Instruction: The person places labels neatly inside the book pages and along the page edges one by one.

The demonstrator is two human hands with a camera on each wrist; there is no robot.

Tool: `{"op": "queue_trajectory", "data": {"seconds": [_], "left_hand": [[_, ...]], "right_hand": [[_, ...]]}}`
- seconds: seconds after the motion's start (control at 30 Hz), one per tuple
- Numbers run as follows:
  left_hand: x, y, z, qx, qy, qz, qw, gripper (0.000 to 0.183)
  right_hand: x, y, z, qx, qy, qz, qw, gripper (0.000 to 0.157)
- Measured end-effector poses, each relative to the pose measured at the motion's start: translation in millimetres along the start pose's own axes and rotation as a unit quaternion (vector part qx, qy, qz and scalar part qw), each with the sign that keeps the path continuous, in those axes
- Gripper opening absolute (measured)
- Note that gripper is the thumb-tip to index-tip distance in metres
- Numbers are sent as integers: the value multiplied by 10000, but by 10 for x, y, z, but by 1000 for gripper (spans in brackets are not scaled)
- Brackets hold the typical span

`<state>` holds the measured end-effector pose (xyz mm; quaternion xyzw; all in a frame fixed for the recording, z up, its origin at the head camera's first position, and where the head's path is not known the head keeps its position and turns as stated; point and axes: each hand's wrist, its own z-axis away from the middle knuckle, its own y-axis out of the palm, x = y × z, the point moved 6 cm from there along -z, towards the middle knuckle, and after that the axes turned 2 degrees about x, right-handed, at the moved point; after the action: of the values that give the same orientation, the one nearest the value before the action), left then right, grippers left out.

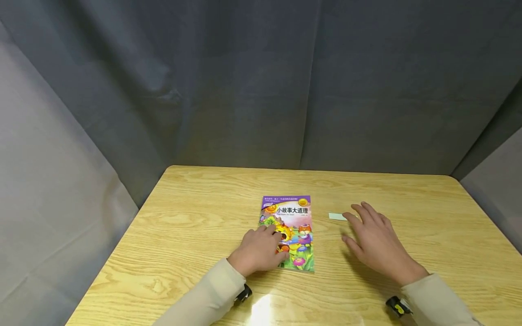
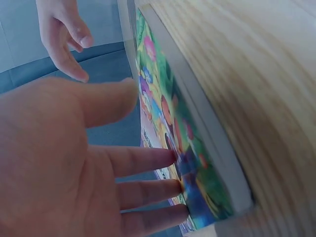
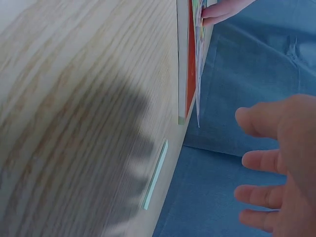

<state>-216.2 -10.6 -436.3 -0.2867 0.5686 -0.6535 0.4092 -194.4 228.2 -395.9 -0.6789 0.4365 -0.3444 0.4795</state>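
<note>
The book (image 1: pixel 295 233) is multicoloured, the strip (image 1: pixel 336 216) pale green.

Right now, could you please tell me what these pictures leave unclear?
Head: part of the book, under the left hand.
Head: part of the strip, behind the right hand.
Head: the subtitle, too small to read.
Right wrist: part of the book, cut off by the top edge.

This person wears a pale beige cloth left sleeve (image 1: pixel 214 292) and a matching right sleeve (image 1: pixel 438 301). A small black left-wrist device (image 1: pixel 244 293) (partly hidden by the cuff) pairs with a black right-wrist device (image 1: pixel 393 304) bearing yellow, perhaps a label.
</note>
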Motion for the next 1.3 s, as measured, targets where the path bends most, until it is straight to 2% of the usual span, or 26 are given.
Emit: {"op": "queue_trajectory", "data": {"seconds": [0.23, 0.5, 0.6, 0.73, 0.9, 1.07, 1.3], "left_hand": [[-76, -62, -100, -240, -109, 59, 9996, 43], [-124, -102, -243, -387, -636, -65, 9972, 64], [-167, -115, -321, -349, -713, 11, 9968, 66], [-205, -109, -429, -218, -898, 17, 9957, 58], [-273, -106, -603, -1, -1276, -236, 9915, 60], [-374, -78, -727, 291, -1689, -750, 9823, 64], [-433, -47, -790, 327, -1873, -1357, 9723, 66]], "right_hand": [[6, -15, -33, -136, -139, 48, 9998, 54], [65, 42, -105, 298, -56, -135, 9994, 56], [59, 24, -105, 344, -21, -149, 9993, 55], [52, 16, -99, 392, -32, -179, 9991, 55], [53, 30, -96, 302, -80, -204, 9993, 54], [82, 51, -109, 337, -156, -242, 9990, 52], [95, 36, -146, 444, -167, -231, 9986, 54]]}}
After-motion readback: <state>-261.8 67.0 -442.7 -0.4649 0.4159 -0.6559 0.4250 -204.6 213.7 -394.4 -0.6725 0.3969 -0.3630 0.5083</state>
